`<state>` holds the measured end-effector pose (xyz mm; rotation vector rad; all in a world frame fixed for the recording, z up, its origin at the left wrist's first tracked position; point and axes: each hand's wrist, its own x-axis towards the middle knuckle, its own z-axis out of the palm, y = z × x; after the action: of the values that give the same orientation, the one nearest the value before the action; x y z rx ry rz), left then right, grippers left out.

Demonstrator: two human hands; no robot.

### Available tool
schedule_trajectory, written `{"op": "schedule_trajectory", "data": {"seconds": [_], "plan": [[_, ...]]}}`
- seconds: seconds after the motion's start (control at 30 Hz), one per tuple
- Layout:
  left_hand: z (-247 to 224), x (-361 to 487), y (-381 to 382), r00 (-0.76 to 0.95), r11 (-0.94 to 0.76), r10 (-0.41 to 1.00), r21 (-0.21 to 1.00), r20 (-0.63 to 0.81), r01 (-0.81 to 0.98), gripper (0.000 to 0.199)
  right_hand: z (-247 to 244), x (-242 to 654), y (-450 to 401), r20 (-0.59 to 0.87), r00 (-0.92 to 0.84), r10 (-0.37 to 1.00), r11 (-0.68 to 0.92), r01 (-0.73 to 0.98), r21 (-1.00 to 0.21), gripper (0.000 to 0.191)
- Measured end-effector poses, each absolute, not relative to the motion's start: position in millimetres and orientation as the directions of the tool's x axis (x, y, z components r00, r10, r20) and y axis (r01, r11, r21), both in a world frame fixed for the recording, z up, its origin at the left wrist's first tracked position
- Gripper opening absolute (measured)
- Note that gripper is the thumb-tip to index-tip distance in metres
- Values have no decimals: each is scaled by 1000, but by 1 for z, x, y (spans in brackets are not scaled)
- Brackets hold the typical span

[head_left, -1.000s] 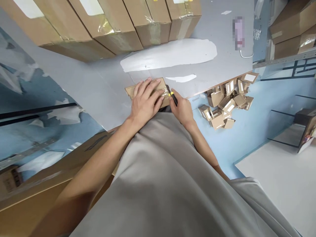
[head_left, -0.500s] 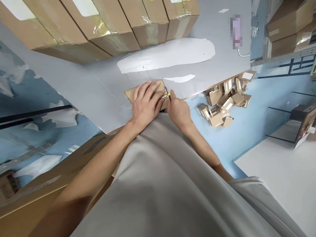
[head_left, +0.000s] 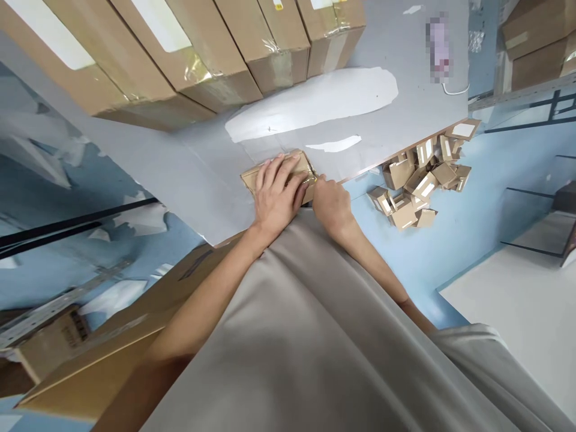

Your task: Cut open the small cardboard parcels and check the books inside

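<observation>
A small cardboard box [head_left: 249, 175] lies on the grey table [head_left: 202, 174] close to its near edge. My left hand [head_left: 276, 195] rests on top of it with the fingers spread, pressing it flat. At the box's right end, my right hand [head_left: 332, 203] is closed around a small cutter, of which only a bit of yellow [head_left: 315, 179] shows near the shiny tape. Most of the cutter is hidden by the fingers.
Large taped cartons [head_left: 225, 90] stand in a row at the table's back left. White patches [head_left: 315, 105] mark the tabletop. Small opened boxes [head_left: 418, 186] are heaped beyond the right edge. A big carton [head_left: 135, 342] is at the lower left.
The whole view has shifted, so most things sit further right. My right hand has turned a little, and less of the cutter shows. My left hand stays on the box.
</observation>
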<state>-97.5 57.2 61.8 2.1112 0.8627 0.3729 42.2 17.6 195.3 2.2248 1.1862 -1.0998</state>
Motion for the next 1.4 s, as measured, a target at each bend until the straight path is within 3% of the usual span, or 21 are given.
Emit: {"op": "schedule_trajectory", "data": {"seconds": [0.17, 0.33, 0.43, 0.53, 0.6, 0.77, 0.87, 1.0, 1.2, 1.3, 1.4], "plan": [[58, -102, 62, 723, -462, 691, 773, 6, 435, 37, 207, 41, 2, -793, 380, 477, -611, 792, 12, 50], [50, -126, 66, 694, -481, 719, 740, 28, 469, 38, 218, 73, -24, -697, 372, 614, -665, 718, -203, 38], [39, -157, 65, 659, -468, 752, 724, 26, 506, 42, 161, 105, -27, -564, 496, 660, -737, 572, -361, 40], [30, -191, 64, 626, -459, 779, 711, 35, 532, 42, 75, 115, -16, -646, 455, 614, -789, 313, -529, 37], [29, -209, 62, 608, -469, 793, 688, 52, 554, 42, 31, 106, -6, -694, 411, 591, -798, 173, -577, 34], [49, -222, 53, 484, -441, 865, 663, 133, 605, 46, 12, 78, 10, -712, 367, 599, -774, 39, -632, 36], [63, -214, 49, 342, -323, 931, 727, 129, 605, 53, 37, 85, 6, -650, 414, 638, -732, 61, -679, 35], [60, -191, 52, 265, -123, 964, 863, -13, 491, 61, 70, 117, -6, -523, 513, 681, -684, 193, -703, 40], [14, -142, 64, 318, 86, 928, 943, -193, 322, 53, 85, 158, -5, -438, 603, 667, -737, 443, -511, 31], [-3, -127, 68, 325, 140, 913, 937, -248, 320, 46, 87, 166, 1, -437, 578, 689, -724, 543, -424, 37], [-11, -122, 69, 337, 159, 903, 935, -268, 318, 49, 101, 159, 8, -328, 510, 796, -602, 724, -336, 49]]}}
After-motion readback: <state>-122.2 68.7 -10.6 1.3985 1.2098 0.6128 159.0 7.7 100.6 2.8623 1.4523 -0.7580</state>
